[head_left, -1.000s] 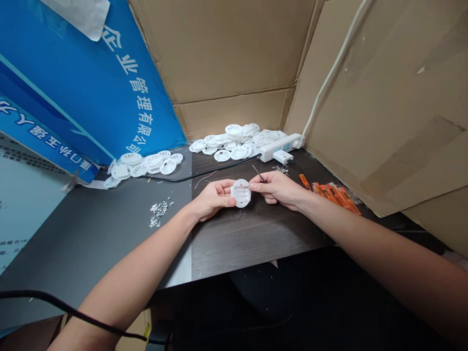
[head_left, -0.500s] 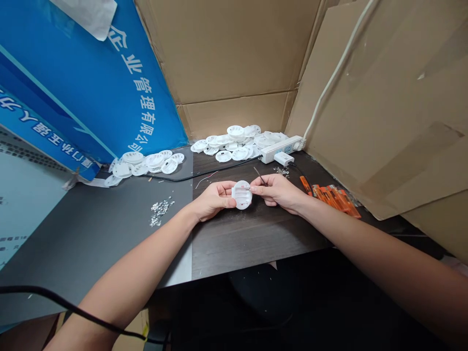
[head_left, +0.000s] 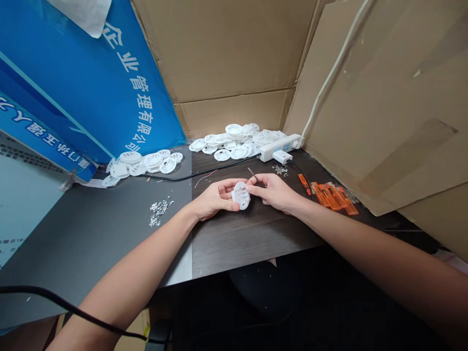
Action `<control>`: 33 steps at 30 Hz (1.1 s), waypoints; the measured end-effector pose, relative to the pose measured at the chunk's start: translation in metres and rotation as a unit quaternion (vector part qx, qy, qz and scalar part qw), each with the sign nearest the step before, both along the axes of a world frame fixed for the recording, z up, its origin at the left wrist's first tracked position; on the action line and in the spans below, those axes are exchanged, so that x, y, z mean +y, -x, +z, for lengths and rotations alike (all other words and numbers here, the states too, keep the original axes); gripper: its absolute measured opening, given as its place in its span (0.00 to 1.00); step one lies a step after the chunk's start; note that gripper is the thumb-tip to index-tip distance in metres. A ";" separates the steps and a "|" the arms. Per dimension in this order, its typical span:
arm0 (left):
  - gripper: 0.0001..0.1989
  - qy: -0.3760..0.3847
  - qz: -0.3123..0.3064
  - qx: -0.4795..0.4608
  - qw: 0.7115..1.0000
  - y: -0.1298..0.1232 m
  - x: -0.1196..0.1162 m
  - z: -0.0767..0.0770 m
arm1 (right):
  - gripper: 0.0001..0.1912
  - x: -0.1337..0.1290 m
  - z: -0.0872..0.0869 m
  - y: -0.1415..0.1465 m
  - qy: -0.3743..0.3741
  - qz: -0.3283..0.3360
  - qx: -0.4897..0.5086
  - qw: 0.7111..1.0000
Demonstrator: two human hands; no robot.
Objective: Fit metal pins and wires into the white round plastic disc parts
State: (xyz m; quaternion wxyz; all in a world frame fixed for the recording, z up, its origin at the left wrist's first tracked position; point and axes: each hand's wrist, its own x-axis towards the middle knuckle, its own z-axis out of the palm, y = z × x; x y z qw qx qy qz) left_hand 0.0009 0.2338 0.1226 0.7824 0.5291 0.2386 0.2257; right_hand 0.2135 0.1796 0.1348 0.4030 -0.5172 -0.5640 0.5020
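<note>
White round plastic housing [head_left: 241, 195] sits between both our hands just above the dark wood desk [head_left: 241, 239], near the middle of it, tilted a bit toward the left. Our left hand [head_left: 214, 198] is curled around its left edge, thumb and fingers pinching the rim so it can't spin. Our right hand [head_left: 272, 191] is closed on a thin dark tool [head_left: 252, 174], looks like tweezers or a probe, with the tip right at the housing's top right edge. We can't tell what the tip is actually poking at, too small.

How we'd do this well, in our opinion: keep the left grip on the rim only so the fingers don't cover the ribbed face, and rest both wrists on the desk for steadiness. Let the tool tip do small moves rather than pushing hard, since thin plastic like this probably flexes or pops out of the fingers. Tilting the face up toward us would likely help us see the spot.

Around it: a pile of tiny metal bits [head_left: 159, 210] lies to the left, orange-handled tools [head_left: 329, 195] to the right, a black cable [head_left: 204, 173] behind, and further back two heaps of white housings [head_left: 234, 141] plus a power strip [head_left: 280, 146].
</note>
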 end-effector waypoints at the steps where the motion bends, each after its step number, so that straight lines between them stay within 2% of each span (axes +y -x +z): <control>1: 0.46 -0.013 -0.005 0.005 1.000 0.000 -0.002 0.002 | 0.20 0.001 0.000 -0.001 0.008 -0.004 0.000 1.000; 5: 0.48 -0.070 0.004 0.029 0.997 -0.001 -0.008 0.008 | 0.18 0.002 -0.001 -0.012 0.036 -0.014 -0.015 0.999; 9: 0.44 -0.135 0.036 0.066 0.988 0.001 -0.010 0.008 | 0.18 0.000 -0.007 -0.021 -0.077 0.019 -0.107 0.991; 11: 0.43 -0.166 0.045 0.066 0.983 0.001 -0.009 0.005 | 0.18 -0.001 -0.009 -0.020 -0.097 0.013 -0.139 0.985; 13: 0.44 -0.189 0.052 0.064 0.979 0.000 -0.009 0.002 | 0.17 -0.003 -0.008 -0.016 -0.080 0.004 -0.145 0.986; 16: 0.45 -0.222 0.056 0.081 0.970 -0.001 -0.010 -0.001 | 0.15 -0.002 -0.006 -0.009 -0.033 -0.016 -0.103 0.994; 19: 0.45 -0.242 0.027 0.106 0.964 0.000 -0.010 -0.001 | 0.13 -0.001 -0.003 -0.007 0.001 -0.043 -0.047 0.998; 23: 0.44 -0.263 0.015 0.141 0.954 0.000 -0.011 0.000 | 0.10 0.000 -0.003 -0.010 0.011 -0.036 -0.026 0.999; 26: 0.41 -0.299 0.023 0.157 0.941 0.000 -0.012 0.001 | 0.08 -0.002 -0.005 -0.010 -0.030 -0.019 -0.078 0.996; 29: 0.36 -0.344 0.035 0.181 0.921 0.000 -0.013 0.004 | 0.13 -0.006 -0.005 -0.006 -0.101 -0.007 -0.174 0.979; 33: 0.34 -0.419 0.043 0.260 0.869 0.002 -0.017 0.012 | 0.19 -0.013 0.000 -0.001 -0.138 0.038 -0.292 0.946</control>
